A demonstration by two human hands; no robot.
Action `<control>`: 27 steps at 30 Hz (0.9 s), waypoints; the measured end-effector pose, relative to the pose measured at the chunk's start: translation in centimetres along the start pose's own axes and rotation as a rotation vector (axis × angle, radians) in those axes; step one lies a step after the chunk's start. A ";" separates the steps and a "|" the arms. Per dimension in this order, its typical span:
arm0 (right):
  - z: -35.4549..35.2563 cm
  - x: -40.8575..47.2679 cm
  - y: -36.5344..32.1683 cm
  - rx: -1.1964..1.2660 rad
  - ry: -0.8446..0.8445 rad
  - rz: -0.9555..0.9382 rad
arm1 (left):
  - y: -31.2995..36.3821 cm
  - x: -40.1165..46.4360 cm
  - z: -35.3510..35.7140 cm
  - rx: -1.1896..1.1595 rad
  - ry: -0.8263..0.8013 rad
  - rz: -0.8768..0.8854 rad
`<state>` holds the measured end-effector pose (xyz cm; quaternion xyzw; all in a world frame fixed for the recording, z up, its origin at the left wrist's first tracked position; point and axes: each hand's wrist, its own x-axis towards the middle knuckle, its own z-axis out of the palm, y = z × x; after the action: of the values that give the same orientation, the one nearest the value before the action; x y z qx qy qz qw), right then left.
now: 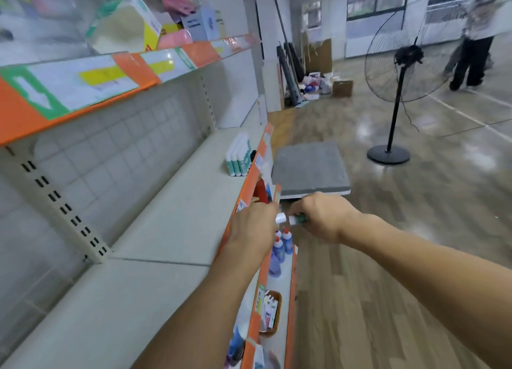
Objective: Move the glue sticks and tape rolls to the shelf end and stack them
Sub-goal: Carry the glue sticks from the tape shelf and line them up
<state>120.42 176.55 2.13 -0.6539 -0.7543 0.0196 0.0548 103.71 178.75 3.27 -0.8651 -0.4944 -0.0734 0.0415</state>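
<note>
A: Where are the glue sticks now?

B: One glue stick [291,218] sits at centre frame, lying sideways between both hands, just off the orange shelf lip [250,180]; the right hand [321,216] has its fingers curled round the green body; the left hand [253,227] is at the white cap end, fingers bent toward it, though whether it pinches the cap or a second stick I cannot tell; a row of standing glue sticks [238,158] already waits further up the frame, near the far end of the shelf [177,208]. No tape rolls can be made out.

A: How should it handle?

B: I'd judge it light and rigid, a smooth plastic tube, so a little slippery; take it round the body rather than the cap, which might pull off; stood on end it is narrow and will tip easily, so set it touching its neighbours.

A: And room to move?

B: The shelf surface between the hands and the row is bare; the raised lip must be cleared on the way in; the upper shelf [83,88] overhangs at upper left; a grey platform [310,169] juts just right of the lip, so keep the path over the shelf.
</note>
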 end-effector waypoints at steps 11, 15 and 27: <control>-0.9 15.9 12.4 -0.007 -0.038 -0.098 | 0.8 18.3 4.3 0.020 0.064 -0.129; -1.5 21.6 16.9 -0.020 -0.061 -0.184 | 1.7 24.3 5.6 0.009 0.019 -0.218; -0.9 35.4 21.4 0.166 -0.113 -0.365 | -1.0 33.8 8.5 -0.182 0.171 -0.428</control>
<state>136.71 214.62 2.87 -0.4977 -0.8579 0.1080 0.0688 120.43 209.20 0.58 -0.7316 -0.6523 -0.1979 -0.0114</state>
